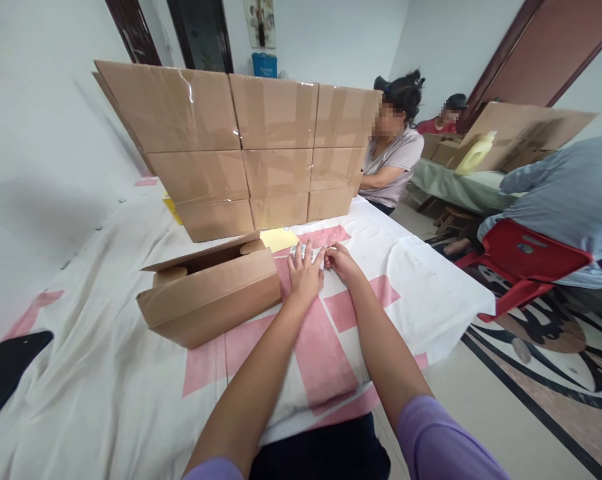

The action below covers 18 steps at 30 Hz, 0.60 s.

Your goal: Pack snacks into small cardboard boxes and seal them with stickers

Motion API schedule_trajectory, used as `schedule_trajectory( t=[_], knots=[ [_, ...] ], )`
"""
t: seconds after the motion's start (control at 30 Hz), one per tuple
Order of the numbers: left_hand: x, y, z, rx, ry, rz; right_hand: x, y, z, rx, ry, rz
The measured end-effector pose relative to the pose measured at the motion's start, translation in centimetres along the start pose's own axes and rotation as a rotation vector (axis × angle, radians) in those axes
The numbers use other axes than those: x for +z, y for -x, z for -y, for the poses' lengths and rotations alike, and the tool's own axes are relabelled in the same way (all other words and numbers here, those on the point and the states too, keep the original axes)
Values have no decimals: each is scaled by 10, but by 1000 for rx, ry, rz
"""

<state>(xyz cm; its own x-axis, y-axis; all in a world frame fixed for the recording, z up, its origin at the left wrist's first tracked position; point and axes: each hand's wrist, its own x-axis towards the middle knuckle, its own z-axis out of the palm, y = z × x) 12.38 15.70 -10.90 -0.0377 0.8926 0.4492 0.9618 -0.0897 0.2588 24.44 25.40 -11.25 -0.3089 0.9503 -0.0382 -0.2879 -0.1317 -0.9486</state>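
Note:
My left hand (305, 273) lies flat on the tablecloth with its fingers spread, over a small pale item that shows only partly at its fingertips. Close beside it, my right hand (341, 262) has its fingers curled into a pinch; whatever they hold, if anything, is too small to make out. Left of my hands lies an open cardboard box (221, 300), flaps raised and its inside dark. A yellow sheet (279, 239) rests on the cloth just beyond my left hand, partly behind the box.
Stacked taped cartons (275, 120) form a wall at the table's far side. A dark phone (15, 367) shows at the left edge. The white and pink tablecloth (115, 320) is wrinkled. People sit beyond, one on a red chair (531, 257); a yellow bottle (475, 153) stands on another table.

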Motion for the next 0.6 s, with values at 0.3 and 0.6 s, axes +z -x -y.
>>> schedule_trajectory(
  t=[0.3, 0.6],
  knots=[
    [2, 1, 1, 36, 28, 7, -5, -1, 2, 18, -20, 72],
    [2, 2, -3, -12, 36, 3, -9, -4, -3, 66, -7, 46]
  ],
)
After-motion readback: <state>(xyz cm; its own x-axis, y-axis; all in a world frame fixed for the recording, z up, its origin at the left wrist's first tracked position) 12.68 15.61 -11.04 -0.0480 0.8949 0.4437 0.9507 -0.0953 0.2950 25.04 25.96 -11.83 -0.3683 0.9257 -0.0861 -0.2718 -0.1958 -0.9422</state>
